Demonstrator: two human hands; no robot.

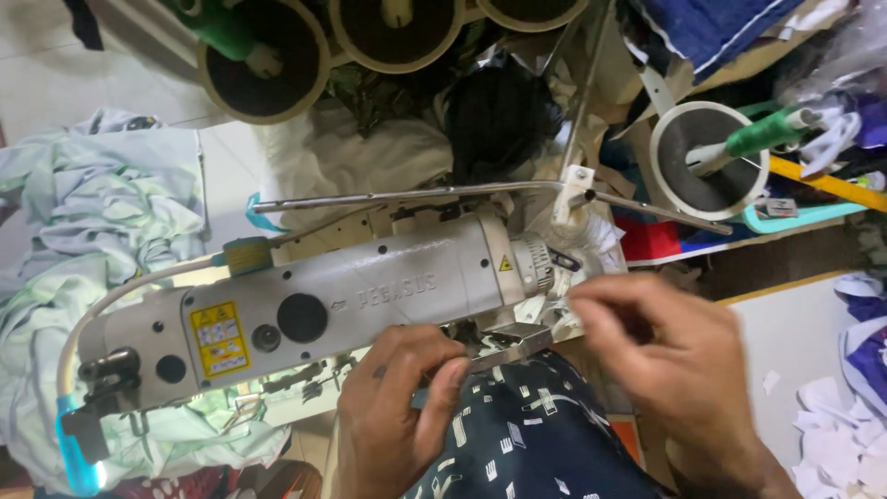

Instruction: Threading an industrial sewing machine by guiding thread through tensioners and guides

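We see two hands at one grey industrial sewing machine (351,300). Our left hand (397,411) pinches the dark blue fabric with white dashes (527,434) against a small metal plate (513,344) just above its fingertips. Our right hand (665,365), blurred, curls beside the machine's ribbed end wheel; we cannot tell whether it grips anything. Beyond the hands stand four round thread-cone stands, two carrying green thread cones (762,134). Pale green cloth (92,222) lies heaped left of the left hand.
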